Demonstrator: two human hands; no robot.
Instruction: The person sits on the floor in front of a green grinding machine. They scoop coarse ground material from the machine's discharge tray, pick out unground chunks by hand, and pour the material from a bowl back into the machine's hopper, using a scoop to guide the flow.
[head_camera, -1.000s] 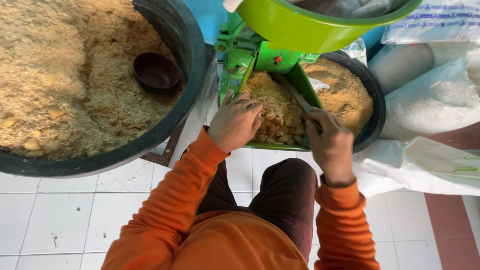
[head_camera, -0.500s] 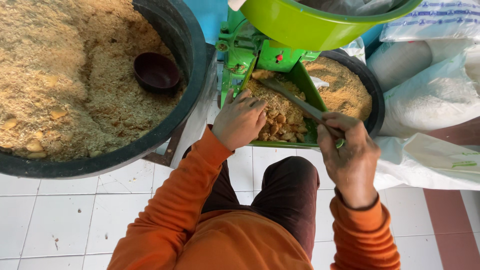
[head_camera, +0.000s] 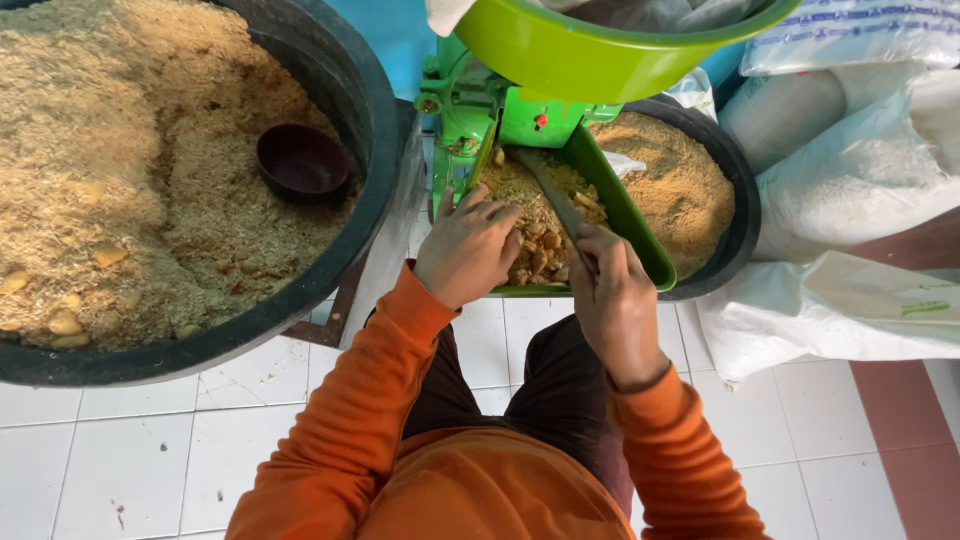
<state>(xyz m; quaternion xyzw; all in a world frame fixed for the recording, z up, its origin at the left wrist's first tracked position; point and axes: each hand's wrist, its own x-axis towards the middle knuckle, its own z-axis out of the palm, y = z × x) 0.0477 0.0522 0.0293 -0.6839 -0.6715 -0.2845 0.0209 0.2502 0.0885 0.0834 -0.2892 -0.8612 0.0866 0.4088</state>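
Observation:
My left hand (head_camera: 468, 248) rests palm down on the near left corner of a green chute tray (head_camera: 632, 222) filled with tan crumbly meal and small lumps (head_camera: 537, 250). My right hand (head_camera: 612, 298) grips the handle of a long flat stick (head_camera: 548, 185) whose blade lies up the tray toward the green machine (head_camera: 470, 110). A lime-green basin (head_camera: 590, 50) sits on top of the machine. Both arms wear orange sleeves.
A big black tub (head_camera: 350, 100) of tan meal with a dark bowl (head_camera: 302, 162) fills the left. A smaller black tub (head_camera: 735, 215) of meal stands behind the tray. White sacks (head_camera: 860, 170) lie at the right. White tiled floor lies below.
My right hand, which had drawn back to the right with the stick, has come in closer to the tray. The stick's blade now points up the chute. My left hand stays put.

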